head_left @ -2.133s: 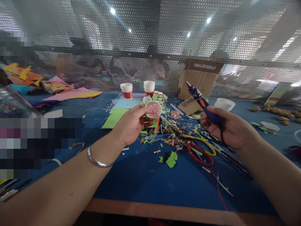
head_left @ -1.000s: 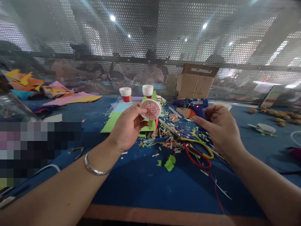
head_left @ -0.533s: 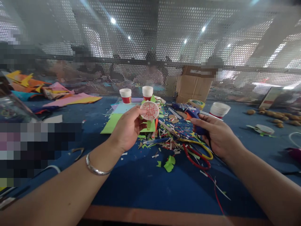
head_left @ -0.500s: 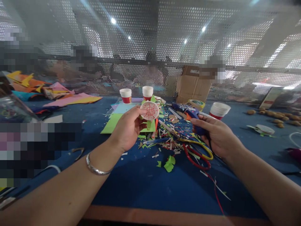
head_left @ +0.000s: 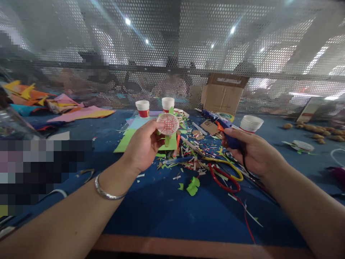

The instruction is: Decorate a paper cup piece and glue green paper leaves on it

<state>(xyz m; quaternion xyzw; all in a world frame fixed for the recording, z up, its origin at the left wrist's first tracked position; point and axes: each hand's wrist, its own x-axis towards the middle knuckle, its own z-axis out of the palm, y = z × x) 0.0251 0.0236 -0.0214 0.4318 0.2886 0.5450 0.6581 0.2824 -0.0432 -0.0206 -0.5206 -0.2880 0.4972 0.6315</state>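
Observation:
Between the fingers and thumb of my left hand (head_left: 144, 144) is a round white disc (head_left: 168, 124) with red lines drawn on it; green paper pieces stick out above and below. My right hand (head_left: 249, 149) grips a blue glue gun (head_left: 233, 138) with an orange trigger, its nozzle aimed up and left, apart from the disc. Green sheets (head_left: 125, 141) lie beneath the disc. Paper scraps (head_left: 195, 162) cover the table's middle, with red-handled scissors (head_left: 223, 185) and yellow-handled scissors (head_left: 237, 172) at their right side.
White-and-red cup stacks (head_left: 142, 108) stand behind my hands, one (head_left: 251, 124) to the right. A cardboard box (head_left: 222, 97) is at the back. Coloured paper (head_left: 81, 114) lies left. Brown lumps (head_left: 318, 131) and a paper turtle shape (head_left: 302, 145) lie right. A person is blurred at left.
My right hand has tilted the glue gun, and its nozzle sits slightly higher. The disc in my left hand has shifted slightly left and up. The whole view has shifted a little.

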